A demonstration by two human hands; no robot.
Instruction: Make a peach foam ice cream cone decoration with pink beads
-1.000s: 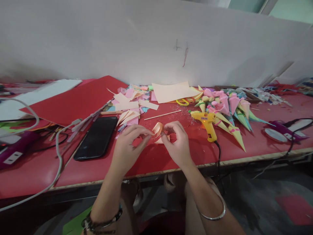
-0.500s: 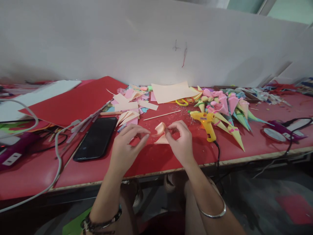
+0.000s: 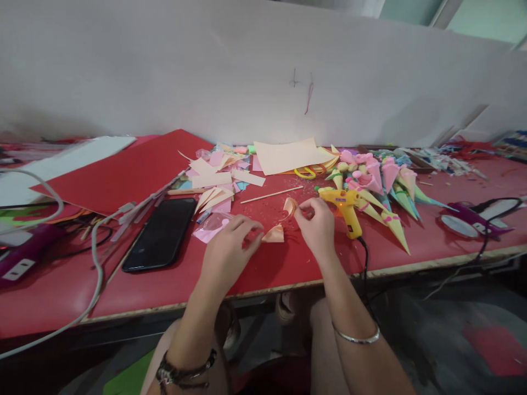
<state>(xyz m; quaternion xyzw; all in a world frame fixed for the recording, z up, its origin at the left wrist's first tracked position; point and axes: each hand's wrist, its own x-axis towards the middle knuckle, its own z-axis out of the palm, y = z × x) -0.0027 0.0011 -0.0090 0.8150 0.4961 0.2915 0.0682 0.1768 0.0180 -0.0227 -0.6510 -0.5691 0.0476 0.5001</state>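
One curled strip [image 3: 290, 208] is pinched by the right hand [image 3: 317, 225] — the left hand [image 3: 234, 247] is beside a folded piece [image 3: 275, 235], grip unclear.

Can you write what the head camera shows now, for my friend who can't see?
A person's right hand pinches a curled peach piece over a red table; the left hand is beside another peach piece. A black phone lies to the left; a yellow glue gun and colourful cones lie to the right.
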